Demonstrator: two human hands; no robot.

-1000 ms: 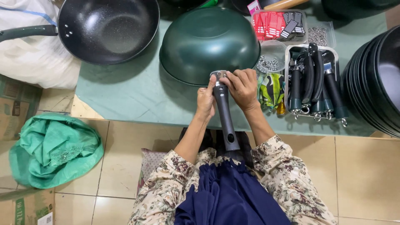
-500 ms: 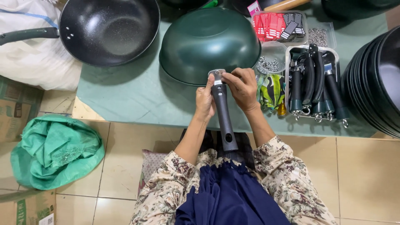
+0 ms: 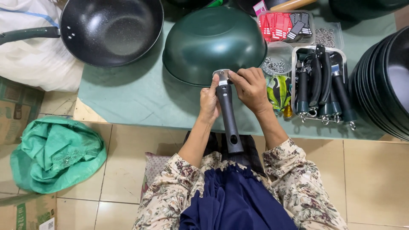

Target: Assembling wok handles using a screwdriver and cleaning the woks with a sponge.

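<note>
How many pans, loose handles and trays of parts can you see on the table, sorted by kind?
Upturned green pan: 1
Black pan with handle fitted: 1
Handle held in both hands: 1
Tray of spare handles: 1
Stack of black pans: 1 stack, number of pans unclear
Tub of screws: 1
Total: 6

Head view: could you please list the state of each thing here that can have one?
Green wok: upside down on the mat, handle at its rim.
Handle: held by both hands, metal end at the wok.
Left hand: gripping the handle.
Right hand: fingertips on the metal end.
Black wok: upright, handle on.
Tray: holds loose handles.
Green sack: crumpled on the floor.
</note>
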